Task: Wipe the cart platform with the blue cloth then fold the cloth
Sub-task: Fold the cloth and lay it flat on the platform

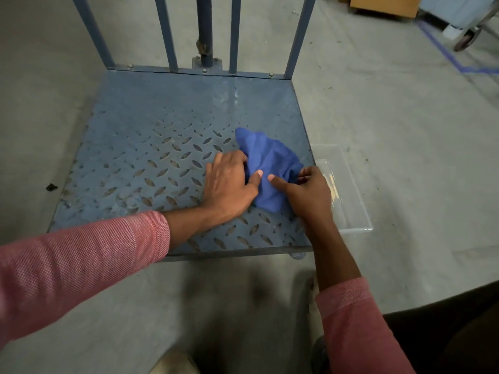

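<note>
The blue cloth lies bunched on the right side of the blue diamond-plate cart platform. My left hand rests on the platform at the cloth's left edge, its fingers curled into the fabric and its thumb on top. My right hand grips the cloth's right edge near the platform's side, with the thumb pressing on the cloth. Both thumbs nearly meet over the middle of the cloth.
Blue upright rails stand along the platform's far edge. A clear plastic tray lies on the concrete floor just right of the platform. A cardboard box and a wheeled cart stand at the far right.
</note>
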Tool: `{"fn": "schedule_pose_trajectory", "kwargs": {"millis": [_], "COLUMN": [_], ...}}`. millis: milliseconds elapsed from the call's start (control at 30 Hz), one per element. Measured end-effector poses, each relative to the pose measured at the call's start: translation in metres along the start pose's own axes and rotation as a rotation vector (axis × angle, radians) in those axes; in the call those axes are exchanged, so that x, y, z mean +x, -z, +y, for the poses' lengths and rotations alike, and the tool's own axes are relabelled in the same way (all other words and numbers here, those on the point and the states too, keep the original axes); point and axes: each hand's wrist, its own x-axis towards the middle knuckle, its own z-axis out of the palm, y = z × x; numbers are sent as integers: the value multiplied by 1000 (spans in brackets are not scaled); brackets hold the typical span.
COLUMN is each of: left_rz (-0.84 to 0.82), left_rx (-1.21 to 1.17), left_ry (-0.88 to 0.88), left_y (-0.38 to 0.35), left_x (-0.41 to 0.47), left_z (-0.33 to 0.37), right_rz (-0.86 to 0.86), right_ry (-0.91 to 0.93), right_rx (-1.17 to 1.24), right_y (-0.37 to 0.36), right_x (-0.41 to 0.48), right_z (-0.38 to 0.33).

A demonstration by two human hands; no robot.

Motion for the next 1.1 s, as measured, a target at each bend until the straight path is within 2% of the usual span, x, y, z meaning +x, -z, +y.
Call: {"fn": "schedule_pose_trajectory", "kwargs": {"millis": [100,167,267,333,433,533,600,633,700,767,833,933,1033,1100], "left_rz": [262,335,111,-73,-230,-190,-98,-68,-101,-181,-204,-218,-239,-139], "left_rx": [-117,-112,121,307,420,405,372,391,475,504,534,550,505,488], "left_ry": [-71,-94,-99,-185,-218,-165,-243,-318,-413,-357,-308,-269,-249,-348], "left_y": [5,9,12,13,5,1,6,6,3,-2,-6,-5,0,3], "left_x": [3,7,11,7,-1,-3,0,1,0,-4,-6,-2,1,1], "left_z": [-5,-10,-28,-42,-53,-51,-47,-47,-47,-46,-47,-46,-45,-51], "right_rz": [-29,-75,-129,-126,-119,-71,68,153,240,144,-17,-100,-146,-80], "right_ry": [-66,-108,-153,-144,-141,-74,0,105,440,671,645,458,453,505], "right_rx": [414,509,306,99,-114,-471,-619,-600,-420,-315,-447,-794,-837,-751], "right_y": [-7,-12,-13,-10,-1,10,13,11,2,-15,-34,-51,-48,-45], "right_x": [-9,-14,-21,-25,-29,-33,-38,-40,-38,-21,-5,5,14,18], "right_z": [-14,-17,-10,-4,-6,-16,-21,-23,-28,-24,-13,13,8,-2]}}
